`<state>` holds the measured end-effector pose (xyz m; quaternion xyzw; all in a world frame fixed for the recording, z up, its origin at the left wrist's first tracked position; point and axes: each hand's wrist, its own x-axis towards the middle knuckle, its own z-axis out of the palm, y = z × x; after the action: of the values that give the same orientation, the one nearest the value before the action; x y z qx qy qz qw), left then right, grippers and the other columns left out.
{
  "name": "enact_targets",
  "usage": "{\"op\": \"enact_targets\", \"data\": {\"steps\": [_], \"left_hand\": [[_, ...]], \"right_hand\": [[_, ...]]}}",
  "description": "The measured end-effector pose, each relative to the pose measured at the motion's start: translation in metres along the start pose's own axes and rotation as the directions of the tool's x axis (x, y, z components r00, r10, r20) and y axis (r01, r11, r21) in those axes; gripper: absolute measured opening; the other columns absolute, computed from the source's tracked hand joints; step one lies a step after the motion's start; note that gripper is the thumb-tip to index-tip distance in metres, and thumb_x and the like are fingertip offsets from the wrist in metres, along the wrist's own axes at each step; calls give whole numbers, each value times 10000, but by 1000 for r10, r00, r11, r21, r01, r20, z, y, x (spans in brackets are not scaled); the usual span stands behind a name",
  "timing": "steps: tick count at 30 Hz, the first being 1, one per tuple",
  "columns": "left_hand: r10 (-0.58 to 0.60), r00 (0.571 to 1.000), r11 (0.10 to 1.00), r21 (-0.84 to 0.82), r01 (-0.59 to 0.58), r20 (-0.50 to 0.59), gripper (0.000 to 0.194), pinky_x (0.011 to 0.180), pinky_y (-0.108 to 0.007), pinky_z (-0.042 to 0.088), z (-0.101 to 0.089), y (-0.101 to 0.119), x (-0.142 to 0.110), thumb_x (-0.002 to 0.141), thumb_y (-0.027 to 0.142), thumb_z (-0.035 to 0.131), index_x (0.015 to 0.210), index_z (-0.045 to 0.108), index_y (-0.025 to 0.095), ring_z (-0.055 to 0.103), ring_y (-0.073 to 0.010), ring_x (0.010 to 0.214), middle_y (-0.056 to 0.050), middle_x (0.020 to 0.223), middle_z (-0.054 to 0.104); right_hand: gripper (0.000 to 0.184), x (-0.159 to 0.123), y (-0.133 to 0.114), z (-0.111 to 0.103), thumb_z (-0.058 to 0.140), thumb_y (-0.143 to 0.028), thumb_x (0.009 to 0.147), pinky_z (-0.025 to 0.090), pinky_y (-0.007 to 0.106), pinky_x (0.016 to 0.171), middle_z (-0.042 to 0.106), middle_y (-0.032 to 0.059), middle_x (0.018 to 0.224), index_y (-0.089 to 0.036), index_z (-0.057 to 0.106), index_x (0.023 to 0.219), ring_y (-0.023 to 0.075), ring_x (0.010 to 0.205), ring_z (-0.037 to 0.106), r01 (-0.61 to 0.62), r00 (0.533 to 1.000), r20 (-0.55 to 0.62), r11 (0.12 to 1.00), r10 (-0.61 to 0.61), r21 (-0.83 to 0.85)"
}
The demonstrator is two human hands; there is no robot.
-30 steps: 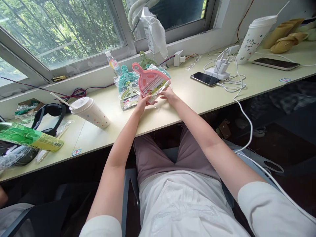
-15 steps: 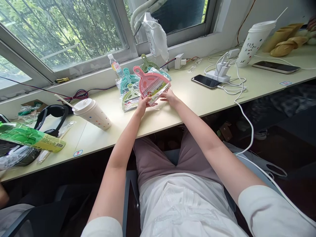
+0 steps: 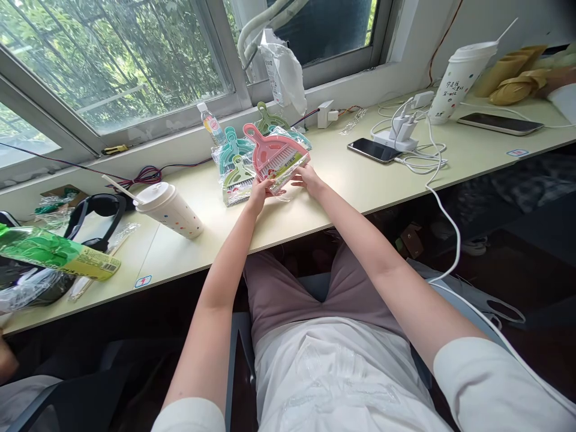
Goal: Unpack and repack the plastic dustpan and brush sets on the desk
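Observation:
A pink dustpan and brush set (image 3: pixel 275 151) in clear wrapping is held up at a tilt over the table. My left hand (image 3: pixel 261 191) grips its lower left corner, thumb on the front. My right hand (image 3: pixel 308 179) is closed on its lower right edge. Just behind and to the left lie more wrapped sets: a light green one (image 3: pixel 239 177), a teal one (image 3: pixel 234 146) and an olive green one (image 3: pixel 269 117). The pink set hides part of these.
Left of my hands stands a white cup (image 3: pixel 168 210) with a straw; a green bottle (image 3: pixel 58 252) and headphones (image 3: pixel 105 207) lie farther left. To the right are a phone (image 3: pixel 374 150), chargers with white cables (image 3: pixel 400 133), another phone (image 3: pixel 500 124) and a tall cup (image 3: pixel 462 81).
My hands and the pink set keep nearly the same place. The view has shifted very slightly. At the far right edge, a pale shape has come into view.

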<state>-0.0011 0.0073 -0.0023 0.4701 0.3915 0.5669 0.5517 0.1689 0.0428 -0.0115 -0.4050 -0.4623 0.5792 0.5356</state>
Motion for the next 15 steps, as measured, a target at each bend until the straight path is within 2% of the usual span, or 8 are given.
{"op": "enact_targets", "data": {"steps": [5, 9, 10, 12, 13, 15], "left_hand": [[-16, 992, 1000, -28, 13, -122, 367, 711, -383, 646, -7, 1, 8, 588, 106, 673, 900, 502, 194, 671, -186, 748, -2, 796, 615], [47, 976, 997, -48, -59, -213, 302, 608, -261, 582, -22, 9, 15, 580, 113, 631, 839, 509, 209, 636, -145, 690, 20, 755, 609], [62, 967, 995, -55, -78, -246, 289, 589, -246, 565, -26, 12, 16, 582, 122, 626, 831, 512, 214, 633, -136, 684, 22, 772, 616], [71, 949, 993, -68, -96, -307, 247, 570, -238, 546, -35, 17, 18, 591, 148, 620, 802, 512, 217, 630, -128, 678, 20, 793, 619], [67, 943, 993, -72, -95, -325, 223, 572, -239, 546, -39, 19, 18, 599, 164, 619, 787, 512, 217, 635, -133, 691, 13, 795, 620], [43, 951, 997, -55, -63, -307, 195, 596, -246, 556, -47, 22, 18, 613, 193, 621, 779, 521, 221, 657, -159, 760, -4, 785, 621]], "right_hand": [[149, 2, -8, -5, 572, -359, 898, 631, 360, 749, 717, 47, 870, -211, 581, 879, 196, 801, 723, -8, 996, -84, 1000, 9, 20], [291, 3, -13, -7, 405, -321, 976, 630, 344, 745, 721, 75, 802, -185, 590, 797, 183, 738, 733, 3, 960, -279, 1000, -7, -16], [292, 3, -13, -7, 386, -287, 977, 628, 360, 766, 726, 76, 832, -187, 598, 804, 183, 748, 734, 22, 942, -334, 998, -42, -64], [226, 0, -13, -8, 407, -208, 949, 611, 415, 848, 731, 75, 993, -208, 629, 909, 201, 859, 733, 96, 902, -389, 964, -190, -247], [225, -1, -12, -8, 434, -168, 923, 591, 445, 902, 712, 73, 1107, -229, 637, 999, 218, 957, 716, 146, 883, -370, 918, -289, -369], [381, -5, -9, -6, 489, -108, 869, 532, 486, 1011, 620, 60, 1321, -284, 610, 1185, 255, 1185, 617, 265, 853, -226, 764, -470, -588]]}}
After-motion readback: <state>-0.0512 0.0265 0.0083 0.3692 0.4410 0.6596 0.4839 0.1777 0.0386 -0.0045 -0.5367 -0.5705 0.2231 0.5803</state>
